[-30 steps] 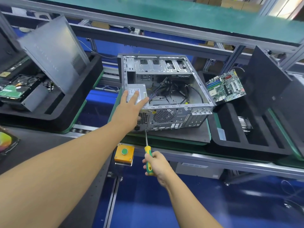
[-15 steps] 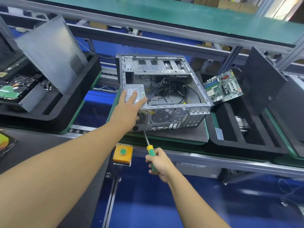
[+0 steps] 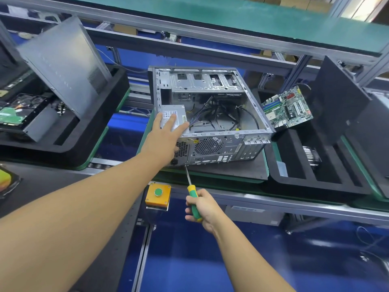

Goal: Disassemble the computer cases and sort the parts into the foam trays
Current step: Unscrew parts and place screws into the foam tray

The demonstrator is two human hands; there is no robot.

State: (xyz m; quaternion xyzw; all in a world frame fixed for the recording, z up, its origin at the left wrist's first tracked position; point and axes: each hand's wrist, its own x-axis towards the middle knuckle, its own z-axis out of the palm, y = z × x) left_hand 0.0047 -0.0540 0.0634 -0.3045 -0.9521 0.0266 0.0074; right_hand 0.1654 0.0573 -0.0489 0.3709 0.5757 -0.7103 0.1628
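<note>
Left hand (image 3: 163, 140) lies flat, fingers straight, on the power supply (image 3: 173, 116) inside the open case (image 3: 212, 114). Right hand (image 3: 202, 207) grips a screwdriver (image 3: 192, 194), tip at the case's rear panel.

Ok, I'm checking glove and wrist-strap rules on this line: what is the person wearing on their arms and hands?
The left hand and right hand are bare, no gloves. The left forearm and right forearm are uncovered to the frame's edge, so no sleeves in view. No wrist strap, watch or cable at either wrist, and no rings on the visible fingers.
</note>
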